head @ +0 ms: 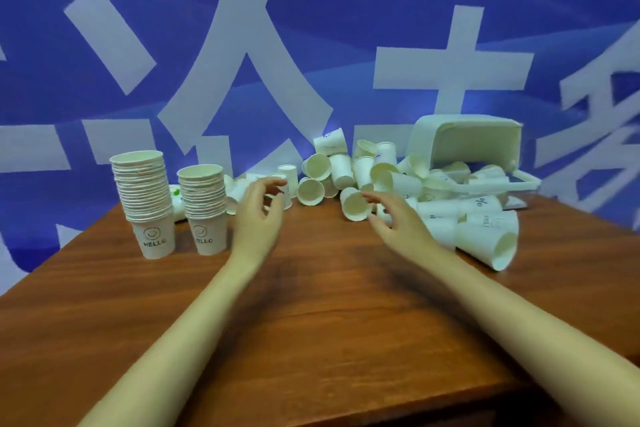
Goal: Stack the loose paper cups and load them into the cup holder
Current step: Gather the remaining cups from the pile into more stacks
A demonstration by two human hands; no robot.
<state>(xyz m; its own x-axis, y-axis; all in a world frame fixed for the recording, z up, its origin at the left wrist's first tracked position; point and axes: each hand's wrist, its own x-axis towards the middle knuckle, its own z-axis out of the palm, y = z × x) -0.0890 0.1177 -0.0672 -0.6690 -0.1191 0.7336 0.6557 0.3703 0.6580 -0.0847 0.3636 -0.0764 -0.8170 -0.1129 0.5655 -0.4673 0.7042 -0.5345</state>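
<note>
Head view: stacking step judged in hand. Left hand (258, 210) and right hand (398, 222) both empty, fingers loosely spread. Loose cups (356, 177) heaped along tabletop (311, 305) far edge; two stacks (173, 198) stood near far-left corner. Next: nearest cup (355, 204) to be grasped.

Even, fairly bright light is cast from above; soft shadows are thrown under both forearms onto the counter (311, 322). Edges are bowed, and slight blur is seen throughout.
</note>
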